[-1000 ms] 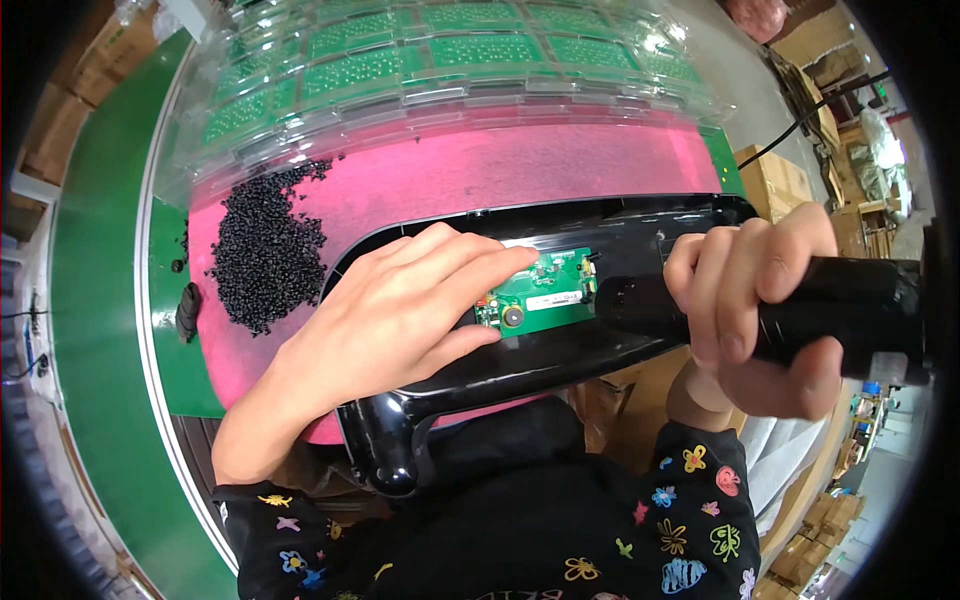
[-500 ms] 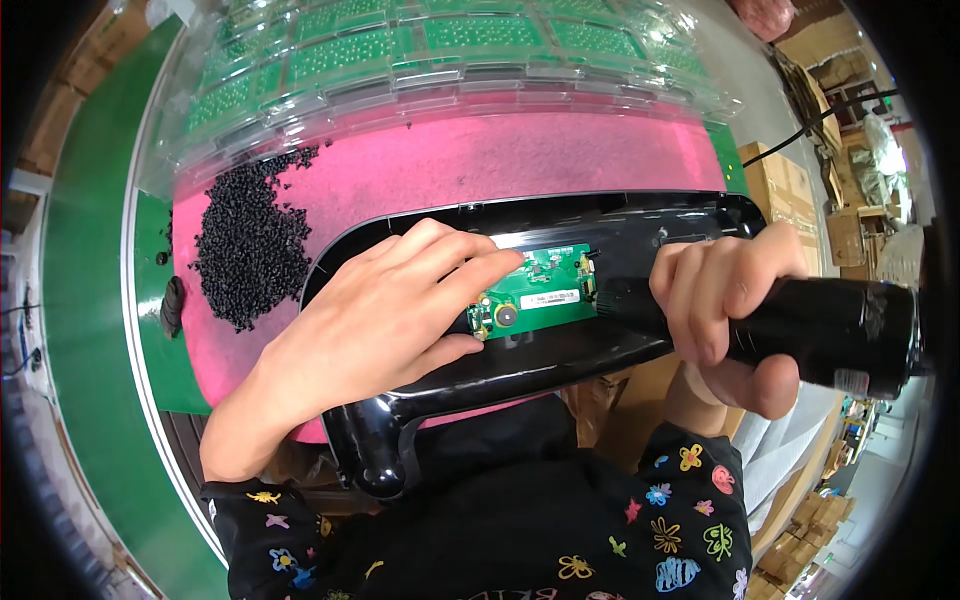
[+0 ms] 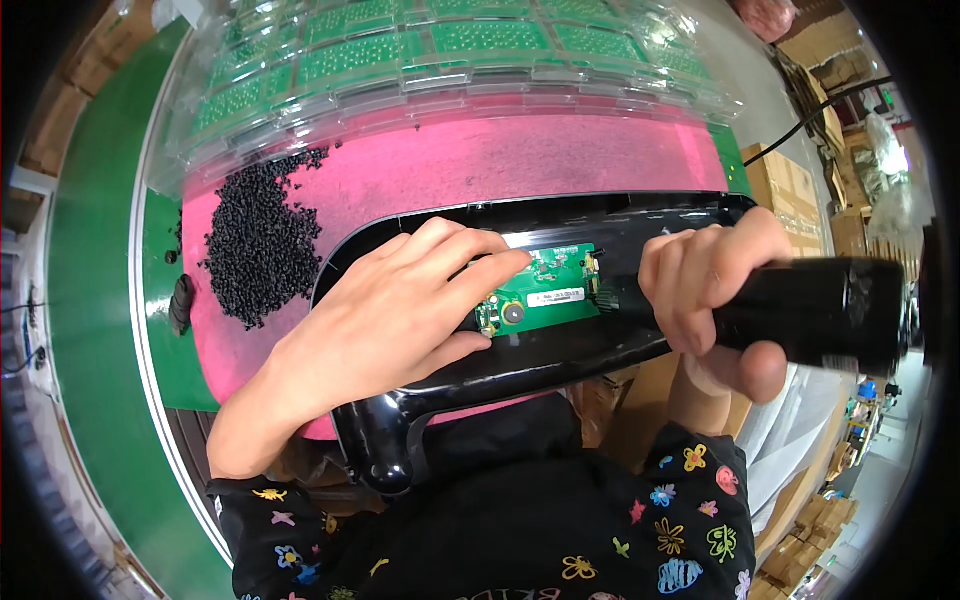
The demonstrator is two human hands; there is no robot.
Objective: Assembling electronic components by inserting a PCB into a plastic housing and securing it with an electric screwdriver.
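Observation:
A green circuit board (image 3: 545, 310) lies inside a glossy black plastic housing (image 3: 440, 375). My left hand (image 3: 385, 300) reaches over the board's left end, with the index finger at its upper edge and the thumb at its lower left corner. Wrapped in the fingers of my right hand (image 3: 715, 300) is a black electric screwdriver (image 3: 815, 315), held nearly level. Its dark front end points at the board's right end, where the tip is hard to make out against the black housing.
A heap of small black screw-like parts (image 3: 262, 245) lies on the pink mat (image 3: 480, 155), left of the housing. Clear plastic trays (image 3: 400, 85) with several green boards stand at the back. A black cable (image 3: 815, 120) crosses the upper right, above cardboard boxes (image 3: 785, 195).
My right hand and the screwdriver have shifted slightly up and to the left, closer to the board. The left hand stays in place on the board.

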